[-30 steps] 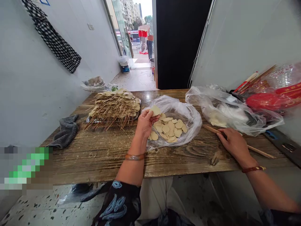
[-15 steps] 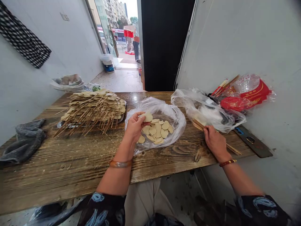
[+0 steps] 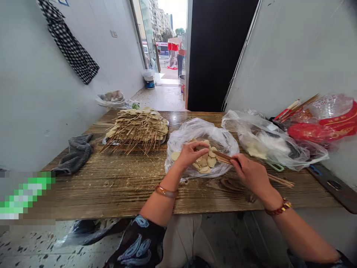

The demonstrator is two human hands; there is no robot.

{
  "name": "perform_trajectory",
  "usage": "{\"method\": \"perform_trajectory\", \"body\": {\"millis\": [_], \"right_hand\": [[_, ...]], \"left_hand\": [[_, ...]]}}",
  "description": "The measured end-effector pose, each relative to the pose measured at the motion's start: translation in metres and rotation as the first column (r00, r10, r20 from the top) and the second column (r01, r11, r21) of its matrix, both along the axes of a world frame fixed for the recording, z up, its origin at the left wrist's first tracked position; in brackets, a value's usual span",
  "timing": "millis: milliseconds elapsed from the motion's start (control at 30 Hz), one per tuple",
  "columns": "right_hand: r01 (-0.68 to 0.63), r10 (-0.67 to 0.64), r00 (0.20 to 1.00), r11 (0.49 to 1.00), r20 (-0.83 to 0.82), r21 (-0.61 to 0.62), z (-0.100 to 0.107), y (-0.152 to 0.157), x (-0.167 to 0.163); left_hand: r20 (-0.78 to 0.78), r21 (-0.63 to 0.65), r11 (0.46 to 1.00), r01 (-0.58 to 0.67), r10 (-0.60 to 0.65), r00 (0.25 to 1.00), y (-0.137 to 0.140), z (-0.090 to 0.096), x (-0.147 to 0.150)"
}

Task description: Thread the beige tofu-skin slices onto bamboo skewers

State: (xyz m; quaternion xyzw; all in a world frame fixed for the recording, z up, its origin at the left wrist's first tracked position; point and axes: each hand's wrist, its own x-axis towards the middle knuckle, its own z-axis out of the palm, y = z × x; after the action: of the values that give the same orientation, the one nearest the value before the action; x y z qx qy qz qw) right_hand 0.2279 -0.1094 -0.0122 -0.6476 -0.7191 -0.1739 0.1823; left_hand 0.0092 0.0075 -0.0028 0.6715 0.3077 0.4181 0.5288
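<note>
My left hand (image 3: 190,155) is over an open clear plastic bag (image 3: 174,143), its thumb and fingers pinched on a thin pale slice, mostly hidden by the fingers. Loose round potato-like slices (image 3: 205,169) lie in the bag beneath it. My right hand (image 3: 252,175) is closed round a bundle of bamboo skewers (image 3: 221,156). Their front tips point left, close to my left fingertips; the back ends stick out past my right palm. On a tray to the left is a large heap of skewered slices (image 3: 139,124), sticks pointing towards me.
A grey cloth (image 3: 74,154) lies on the left of the wooden table (image 3: 119,193). At the right are another plastic bag (image 3: 267,141), red packaging (image 3: 309,130) and a dark flat board (image 3: 334,186). A bag with a green handle-like piece (image 3: 276,166) borders my right hand.
My right hand has brought the skewers left, over the edge of the slice bag. My left hand has turned and its slice is now mostly hidden. The view has swung left.
</note>
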Motion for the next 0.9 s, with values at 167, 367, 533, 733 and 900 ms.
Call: {"method": "perform_trajectory", "body": {"millis": [167,367,533,733,900], "right_hand": [[-0.033,0.034,0.999,0.999,0.023,-0.043,0.003,0.005,-0.01],[-0.052,0.053,0.999,0.994,0.002,-0.098,0.008,0.004,-0.011],[-0.027,0.026,1.0,0.987,-0.005,-0.16,0.017,0.005,-0.014],[-0.022,0.007,0.998,0.972,-0.064,-0.235,0.023,0.005,-0.013],[-0.028,0.008,0.997,0.965,-0.079,-0.262,0.027,0.006,-0.013]], "left_hand": [[-0.061,0.073,0.996,0.049,-0.044,0.997,0.001,-0.001,0.002],[-0.133,0.147,0.988,0.052,-0.033,0.991,-0.001,0.002,0.002],[-0.198,0.248,0.966,0.075,-0.026,0.98,0.0,0.002,0.001],[-0.278,0.397,0.907,0.137,-0.023,0.96,0.002,-0.002,0.004],[-0.288,0.494,0.86,0.129,0.022,0.957,0.006,-0.001,0.005]]}}
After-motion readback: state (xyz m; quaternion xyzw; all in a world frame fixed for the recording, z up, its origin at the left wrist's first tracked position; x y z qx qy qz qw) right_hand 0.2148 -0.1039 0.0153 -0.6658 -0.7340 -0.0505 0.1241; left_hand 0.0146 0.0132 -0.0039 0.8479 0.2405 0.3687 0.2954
